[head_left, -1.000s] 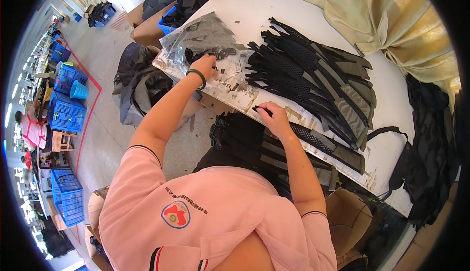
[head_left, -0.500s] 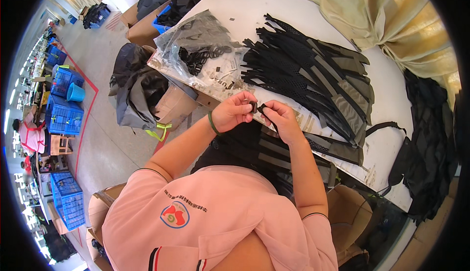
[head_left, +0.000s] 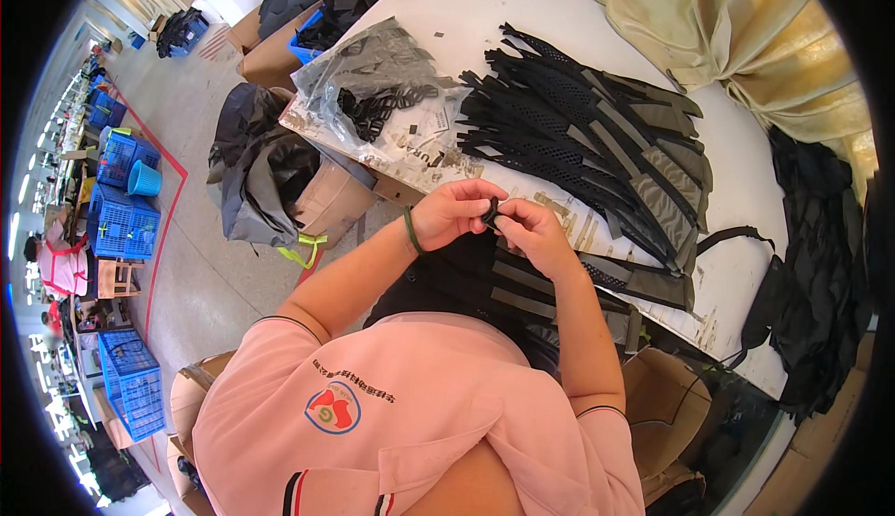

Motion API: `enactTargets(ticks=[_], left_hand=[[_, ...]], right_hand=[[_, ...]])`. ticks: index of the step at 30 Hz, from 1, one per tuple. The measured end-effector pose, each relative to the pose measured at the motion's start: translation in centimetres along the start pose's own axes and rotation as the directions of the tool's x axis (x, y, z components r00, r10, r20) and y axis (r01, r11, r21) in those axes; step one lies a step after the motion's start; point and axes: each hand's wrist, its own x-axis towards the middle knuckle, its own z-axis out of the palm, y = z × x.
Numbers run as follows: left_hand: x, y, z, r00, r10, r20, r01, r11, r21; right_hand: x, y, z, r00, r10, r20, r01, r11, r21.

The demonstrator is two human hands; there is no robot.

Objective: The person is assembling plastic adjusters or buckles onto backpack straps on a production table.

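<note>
Fingers (head_left: pixel 508 222) of left hand (head_left: pixel 454 213) and right hand (head_left: pixel 531 233) pinched small black plastic buckle (head_left: pixel 490 211) at frame centre, just off white table's edge (head_left: pixel 569 227).

White table (head_left: pixel 522 3) across the upper frame, clear bag of black buckles (head_left: pixel 378 82) at upper left, heap of black mesh straps (head_left: pixel 587 143) at centre, pale cloth (head_left: pixel 671 3) along the top edge

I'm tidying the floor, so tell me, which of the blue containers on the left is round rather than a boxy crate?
The light blue bucket, beside the stacked dark blue mesh crates.
</note>
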Motion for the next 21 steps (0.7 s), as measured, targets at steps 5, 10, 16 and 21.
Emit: enactTargets(ticks=[5, 10, 16, 21], left_hand=[[0.0, 0.2, 0.1, 0.999, 0.009, -0.038, -0.005, 0.997, 0.082], [0.2, 0.3, 0.3, 0.992, 0.048, -0.117, -0.027, 0.984, 0.174], [0.2, 0.3, 2.0, 0.984, 0.018, -0.178, -0.027, 0.999, -0.047], [0.1, -0.7, 1.5, 0.997, -0.024, -0.078, 0.002, 0.964, -0.265]], right_hand=[[0.0, 0.1, 0.6, 0.948, -0.316, -0.047, 0.265, 0.858, -0.440], [-0.1, 0.5, 1.1, 0.968, -0.145, -0.203, 0.130, 0.988, -0.085], [-0.2, -0.4, 1.3, 0.932, -0.322, -0.167, 0.267, 0.921, -0.282], [0.2, 0.0, 0.6, 0.823, -0.561, -0.085, 0.408, 0.689, -0.599]])
